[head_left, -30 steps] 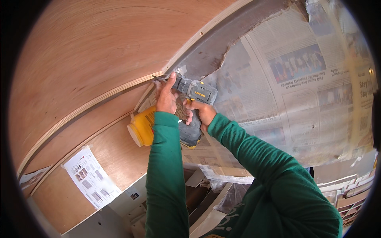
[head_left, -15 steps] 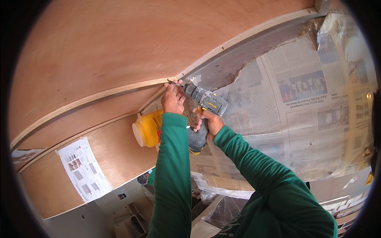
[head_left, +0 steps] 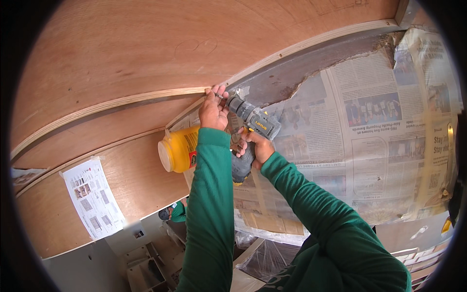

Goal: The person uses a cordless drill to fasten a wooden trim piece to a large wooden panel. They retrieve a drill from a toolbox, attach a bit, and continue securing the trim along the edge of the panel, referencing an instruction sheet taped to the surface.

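A grey and black cordless drill (head_left: 257, 121) points up and left toward the corner where the wooden strips (head_left: 146, 100) meet. My right hand (head_left: 260, 148) is wrapped round its handle. At the drill's front end, the fingers of my left hand (head_left: 214, 112) pinch the thin bit (head_left: 220, 96), close to the edge of the strip; the exact tip is partly hidden by the fingers. Just below my left wrist a yellow plastic jar (head_left: 180, 150) with a pale lid lies on its side, partly hidden behind my green sleeve.
Overhead spans a brown plywood panel (head_left: 121, 53). Newspaper sheets (head_left: 369, 131) cover the surface on the right. A printed paper (head_left: 92, 197) is taped to the lower board at left. Far below, another person in green (head_left: 177, 211) and plastic-wrapped things (head_left: 265, 260) show.
My view has shifted slightly. My left fingers and the drill sit a little higher and closer to the corner. The person below shows more now.
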A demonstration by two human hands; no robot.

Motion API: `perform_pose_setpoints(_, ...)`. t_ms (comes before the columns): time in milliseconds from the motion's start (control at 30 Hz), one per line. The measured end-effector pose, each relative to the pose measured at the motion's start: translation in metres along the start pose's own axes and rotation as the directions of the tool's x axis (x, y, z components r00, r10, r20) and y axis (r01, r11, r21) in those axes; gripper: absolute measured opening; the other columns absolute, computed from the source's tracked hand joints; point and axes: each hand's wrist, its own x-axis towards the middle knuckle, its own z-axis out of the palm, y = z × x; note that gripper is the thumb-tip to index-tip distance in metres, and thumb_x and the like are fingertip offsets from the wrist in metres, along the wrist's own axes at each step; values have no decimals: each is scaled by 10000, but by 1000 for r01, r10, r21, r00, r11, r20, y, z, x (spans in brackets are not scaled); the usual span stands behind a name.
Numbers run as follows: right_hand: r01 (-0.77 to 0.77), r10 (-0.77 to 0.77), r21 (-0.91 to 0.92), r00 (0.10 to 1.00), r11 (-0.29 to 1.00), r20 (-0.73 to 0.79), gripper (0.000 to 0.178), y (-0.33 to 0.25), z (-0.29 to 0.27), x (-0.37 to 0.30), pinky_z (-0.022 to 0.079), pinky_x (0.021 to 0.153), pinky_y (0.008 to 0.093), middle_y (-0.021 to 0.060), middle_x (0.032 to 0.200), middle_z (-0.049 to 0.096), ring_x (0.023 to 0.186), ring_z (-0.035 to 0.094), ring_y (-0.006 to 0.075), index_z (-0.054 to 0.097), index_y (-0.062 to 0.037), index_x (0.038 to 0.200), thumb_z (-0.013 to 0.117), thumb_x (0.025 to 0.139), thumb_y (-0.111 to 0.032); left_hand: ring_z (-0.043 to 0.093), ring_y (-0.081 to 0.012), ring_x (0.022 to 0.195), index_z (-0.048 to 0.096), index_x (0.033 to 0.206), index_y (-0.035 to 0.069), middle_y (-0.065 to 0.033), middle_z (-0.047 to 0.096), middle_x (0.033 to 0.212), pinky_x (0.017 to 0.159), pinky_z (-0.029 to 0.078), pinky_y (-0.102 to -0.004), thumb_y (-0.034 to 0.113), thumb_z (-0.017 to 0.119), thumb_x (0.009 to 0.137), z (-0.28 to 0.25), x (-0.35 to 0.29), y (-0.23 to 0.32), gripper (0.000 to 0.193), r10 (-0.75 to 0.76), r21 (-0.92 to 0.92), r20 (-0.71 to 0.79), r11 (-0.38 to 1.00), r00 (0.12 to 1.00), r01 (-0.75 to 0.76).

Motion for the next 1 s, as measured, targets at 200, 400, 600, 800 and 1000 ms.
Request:
perform_pose_setpoints(200, 9, -9, 6, 1000, 1000, -3, 233, -1, 0, -3, 508, 633, 362, 44, 720, 537, 624, 546, 185, 598, -42, 1095, 610, 892, -155, 601, -144, 1043, 568, 1393, 102, -5, 673, 1295, 920, 468, -362, 423, 529, 1083, 6, 6, -1, 448, -5, -45, -82, 999, 997, 2)
perform_pose_setpoints(400, -8, 7, 18, 1000, 1000, 8, 220, 0, -2, -2, 506, 628, 360, 38, 720, 540, 627, 550, 186, 601, -49, 1075, 602, 885, -159, 612, -143, 1012, 587, 1351, 127, 14, 682, 1257, 901, 463, -359, 418, 549, 1076, 7, 5, -1, 403, -17, -54, -94, 998, 995, 12)
perform_pose_setpoints(600, -22, 21, -45, 1000, 999, -22, 205, -6, 1, -8, 502, 623, 356, 42, 721, 544, 618, 549, 185, 619, -50, 1048, 612, 876, -163, 614, -140, 1001, 594, 1323, 144, 15, 681, 1247, 869, 457, -350, 396, 551, 1077, 5, -1, -5, 355, 1, -103, -99, 995, 995, -11)
perform_pose_setpoints(800, -13, 10, -159, 1000, 987, -21, 258, -19, 9, -15, 502, 618, 361, 47, 714, 534, 605, 538, 180, 625, -33, 1101, 609, 876, -158, 616, -141, 1018, 577, 1329, 140, 12, 677, 1258, 868, 484, -352, 413, 556, 1067, -1, -6, -3, 379, 21, -123, -71, 992, 997, -30)
perform_pose_setpoints(1000, -20, 9, -144, 997, 989, -78, 362, -43, 9, -44, 504, 623, 381, 47, 693, 521, 590, 523, 187, 585, -13, 1211, 553, 882, -160, 618, -189, 1088, 539, 1412, 111, -49, 661, 1317, 971, 500, -412, 440, 575, 1044, 12, -12, 5, 495, -30, -172, -34, 985, 999, 24)
